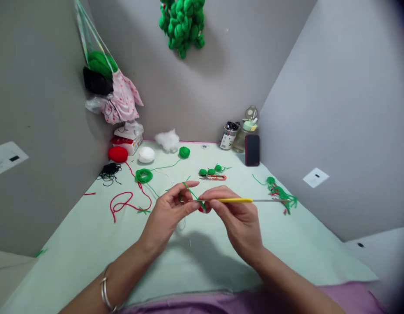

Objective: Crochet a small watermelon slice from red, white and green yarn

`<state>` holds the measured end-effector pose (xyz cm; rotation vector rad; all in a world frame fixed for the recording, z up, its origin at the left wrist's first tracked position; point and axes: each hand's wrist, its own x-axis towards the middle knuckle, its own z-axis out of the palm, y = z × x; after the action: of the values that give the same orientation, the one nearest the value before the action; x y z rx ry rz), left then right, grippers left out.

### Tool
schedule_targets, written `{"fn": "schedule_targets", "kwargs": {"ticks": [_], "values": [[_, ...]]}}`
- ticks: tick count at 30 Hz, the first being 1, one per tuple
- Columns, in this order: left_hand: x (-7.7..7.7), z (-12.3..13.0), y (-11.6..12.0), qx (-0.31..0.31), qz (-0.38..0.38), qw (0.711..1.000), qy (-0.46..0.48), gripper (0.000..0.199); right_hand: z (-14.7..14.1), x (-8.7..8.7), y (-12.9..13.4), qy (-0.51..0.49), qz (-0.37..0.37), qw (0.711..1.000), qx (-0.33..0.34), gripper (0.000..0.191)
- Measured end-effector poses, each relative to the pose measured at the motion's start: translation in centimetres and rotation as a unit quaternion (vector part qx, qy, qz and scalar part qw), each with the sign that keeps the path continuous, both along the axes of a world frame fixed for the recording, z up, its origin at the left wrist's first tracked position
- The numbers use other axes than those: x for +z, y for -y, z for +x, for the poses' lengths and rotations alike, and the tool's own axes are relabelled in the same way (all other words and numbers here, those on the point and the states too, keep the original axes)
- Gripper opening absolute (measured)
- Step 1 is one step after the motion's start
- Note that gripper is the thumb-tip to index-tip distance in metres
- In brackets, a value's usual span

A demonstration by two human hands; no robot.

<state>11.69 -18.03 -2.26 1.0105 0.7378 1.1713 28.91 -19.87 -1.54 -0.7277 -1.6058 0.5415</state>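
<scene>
My left hand [171,209], with a silver bangle on its wrist, is closed on green yarn [191,190], which runs over its raised index finger. Between the fingertips of both hands is a small red, white and green crocheted piece [202,209], partly hidden. My right hand [237,218] pinches a crochet hook [236,200] with a yellow handle; its hook end points left at the piece, and its grey shaft sticks out to the right.
Behind my hands lie orange snips [213,177] and small green balls [211,172]. Red yarn [118,154], white yarn [146,154] and a green coil [144,175] are at left. A phone [252,150] leans at back right; green tangled pieces [282,195] lie at right.
</scene>
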Motion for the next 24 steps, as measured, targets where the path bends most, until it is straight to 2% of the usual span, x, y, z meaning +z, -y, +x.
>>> {"fn": "schedule_targets", "kwargs": {"ticks": [3, 7, 10, 12, 20, 22, 24], "values": [[0.0, 0.5, -1.5, -0.016, -0.016, 1.000, 0.019, 0.039, 0.4, -0.7, -2.2, 0.093, 0.128, 0.987, -0.039, 0.021], [-0.8, 1.2, -2.1, -0.020, -0.036, 0.998, 0.053, 0.037, 0.9, -3.1, -4.2, 0.214, 0.245, 0.940, -0.105, 0.034], [-1.7, 1.3, -2.2, -0.021, -0.063, 0.995, 0.077, 0.034, 1.2, -4.4, -4.6, 0.265, 0.329, 0.900, -0.104, 0.044], [-2.1, 1.2, -2.3, -0.027, -0.084, 0.992, 0.091, 0.037, 1.2, -4.9, -4.8, 0.280, 0.360, 0.884, -0.101, 0.046], [-3.0, -0.1, -3.0, -0.019, -0.118, 0.984, 0.133, 0.038, 0.5, -6.6, -5.1, 0.319, 0.321, 0.887, -0.084, 0.033], [-3.2, -0.4, -3.2, -0.012, -0.123, 0.983, 0.139, 0.035, 0.7, -7.1, -5.5, 0.341, 0.281, 0.891, -0.099, 0.031], [-3.4, -0.6, -3.4, -0.004, -0.125, 0.982, 0.144, 0.031, 1.5, -7.4, -6.5, 0.370, 0.216, 0.892, -0.141, 0.032]]}}
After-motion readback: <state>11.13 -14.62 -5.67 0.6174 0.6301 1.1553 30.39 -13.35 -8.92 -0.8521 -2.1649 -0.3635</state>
